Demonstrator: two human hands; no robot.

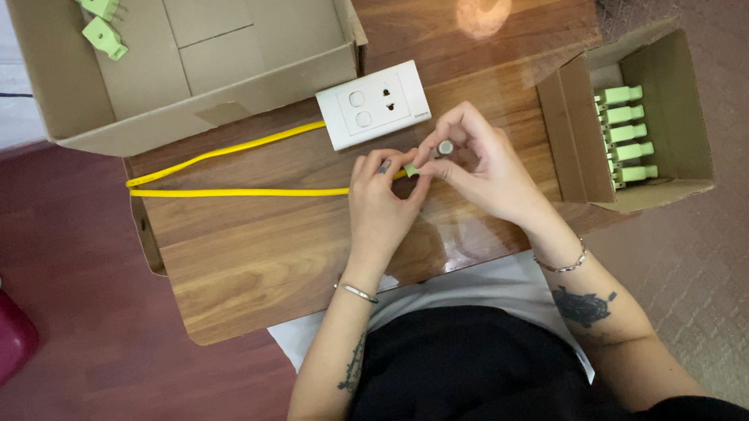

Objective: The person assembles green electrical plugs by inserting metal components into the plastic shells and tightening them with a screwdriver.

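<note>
Both of our hands meet over the middle of the wooden table (235, 285), fingers pinched together on small parts. Our left hand (380, 201) grips the end of the yellow cable (230, 193) just where a pale green plug piece (411, 170) sits against it; our right hand (481, 167) closes its thumb and forefinger on a small grey-capped part (446, 147) held right beside that green piece. Whether the two parts are already joined or only touching, we cannot tell, since our fingers cover the seam.

To do this step well, we judge that we should keep the cable end pinned firmly in the left hand so it cannot twist, and bring the right-hand part in along the cable's own line, not at an angle. A light, even squeeze seems wiser than force, as such small parts could slip or cock sideways.

The cable runs away to the left, doubles back in a loop near the table edge, and returns to the white wall socket plate (374, 105) lying just beyond our hands. An open cardboard box (192, 89) above holds two green plugs (99, 18) in its corner. A smaller box (664, 91) on the right holds a row of green plugs (627, 134), within easy reach.
</note>
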